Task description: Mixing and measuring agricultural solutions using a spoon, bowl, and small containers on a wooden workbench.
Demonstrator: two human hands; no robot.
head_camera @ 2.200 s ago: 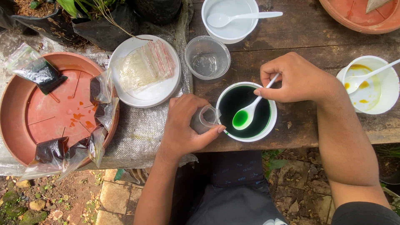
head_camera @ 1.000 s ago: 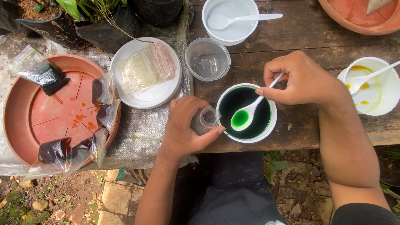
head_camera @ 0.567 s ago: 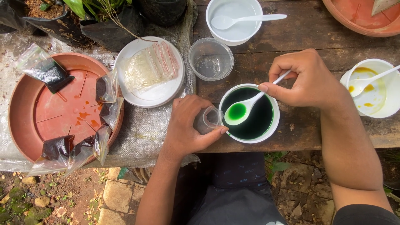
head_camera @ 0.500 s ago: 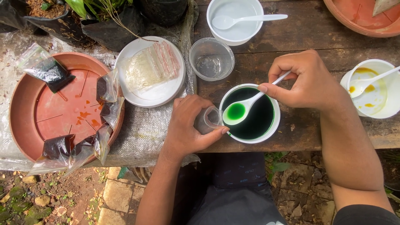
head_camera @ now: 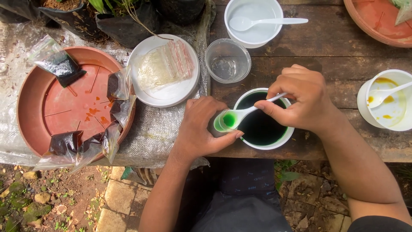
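Observation:
My left hand (head_camera: pixel 199 129) grips a small clear plastic bag (head_camera: pixel 219 121) held open beside a white bowl (head_camera: pixel 286 136) of dark green liquid. My right hand (head_camera: pixel 300 101) holds a white plastic spoon (head_camera: pixel 240 115) by its handle. The spoon's bowl carries green liquid and sits right at the mouth of the small bag, over the bowl's left rim. Both hands are close together at the front edge of the wooden table (head_camera: pixel 330 51).
An empty clear cup (head_camera: pixel 228 60) stands behind the green bowl. A white plate (head_camera: pixel 182 88) of folded small bags and a terracotta saucer (head_camera: pixel 30 103) with filled dark bags lie left. White bowls with spoons stand at the back (head_camera: pixel 253 21) and right (head_camera: pixel 388 101).
My right hand lifted the spoon, loaded with green liquid, out of the bowl and carried it left to the mouth of the small bag in my left hand.

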